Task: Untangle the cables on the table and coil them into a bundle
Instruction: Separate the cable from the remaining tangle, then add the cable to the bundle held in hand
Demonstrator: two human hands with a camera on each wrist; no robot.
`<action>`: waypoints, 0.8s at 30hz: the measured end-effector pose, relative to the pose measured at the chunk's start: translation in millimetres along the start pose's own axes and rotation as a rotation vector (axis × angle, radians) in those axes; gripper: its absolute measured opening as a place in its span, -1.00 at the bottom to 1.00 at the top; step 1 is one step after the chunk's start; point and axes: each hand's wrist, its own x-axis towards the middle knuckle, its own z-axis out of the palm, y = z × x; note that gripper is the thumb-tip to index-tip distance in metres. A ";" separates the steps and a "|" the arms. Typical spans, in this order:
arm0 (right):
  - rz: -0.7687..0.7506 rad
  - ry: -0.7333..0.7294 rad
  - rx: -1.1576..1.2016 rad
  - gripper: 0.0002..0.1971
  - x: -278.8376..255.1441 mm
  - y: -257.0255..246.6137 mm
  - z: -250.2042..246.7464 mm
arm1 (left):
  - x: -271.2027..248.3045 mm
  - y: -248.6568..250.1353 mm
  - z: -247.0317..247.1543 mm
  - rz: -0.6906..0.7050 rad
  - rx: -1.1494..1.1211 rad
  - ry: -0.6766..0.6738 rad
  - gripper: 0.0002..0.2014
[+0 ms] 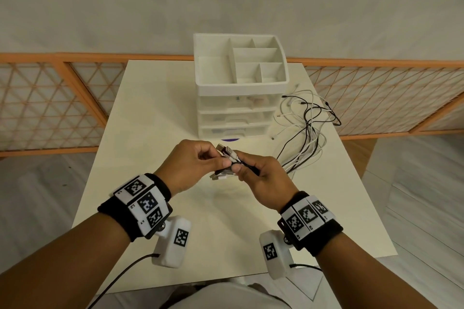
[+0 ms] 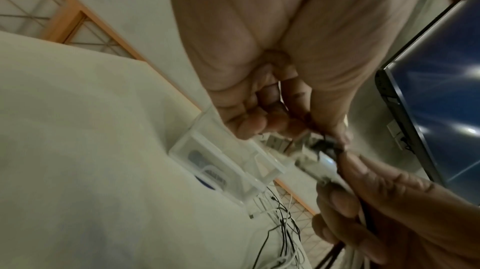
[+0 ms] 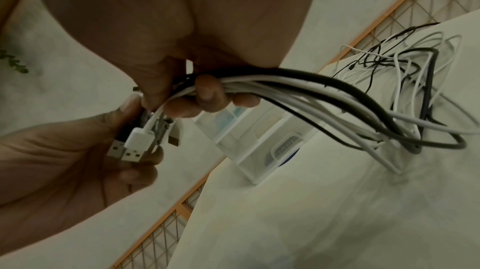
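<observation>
Cables [image 1: 305,128]: black and white, plug ends gathered above the table [image 1: 150,120], the rest trailing right in loose loops beside the drawers [image 1: 238,108]. Strands are clasped in the right hand [image 1: 261,178]; plugs [image 3: 135,146] are pinched by the left hand [image 1: 195,165]. Judged light, limp, snag-prone; best held just behind the plugs.

Above the near middle of the counter [image 1: 155,118], the left hand [image 1: 193,165] and right hand [image 1: 261,178] meet, both closed on the gathered plug ends [image 3: 135,144] of the cables [image 1: 307,130]. From the right hand the cables trail right and away to a loose heap on the counter's far right. Left of that heap, at the far middle, stands a drawer unit [image 1: 236,113], an organizer tray [image 1: 200,68] on top. A lattice fence [image 1: 50,105] runs behind the counter.
</observation>
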 end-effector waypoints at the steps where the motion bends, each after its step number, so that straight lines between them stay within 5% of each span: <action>1: 0.003 0.015 0.007 -0.68 0.3 0.0 -0.1 | 0.2 -1.5 2.5 0.001 -0.015 0.026 -0.75; 4: -0.008 0.048 -0.023 -0.71 1.7 -1.7 1.5 | 0.3 -2.4 13.0 -0.047 -0.186 0.021 -0.35; 6: -0.032 0.047 -0.067 -0.80 3.0 -2.8 6.4 | 0.7 2.1 24.1 -0.032 -0.240 -0.002 -0.25; 9: -0.063 0.056 -0.063 -0.84 4.5 -6.8 12.3 | 6.3 4.5 33.8 0.017 -0.162 0.166 -0.45; 15: -0.042 0.060 -0.049 -0.62 3.5 -10.9 8.8 | 12.8 -1.6 35.1 0.032 -0.111 0.227 -0.93; 18: -0.040 0.011 -0.054 -0.53 0.0 -13.0 6.7 | 13.4 -0.8 36.4 0.026 -0.039 0.265 -0.92; 24: -0.053 0.026 -0.106 -0.70 3.0 -9.9 6.3 | 14.9 -0.3 39.4 -0.095 -0.171 0.162 -0.77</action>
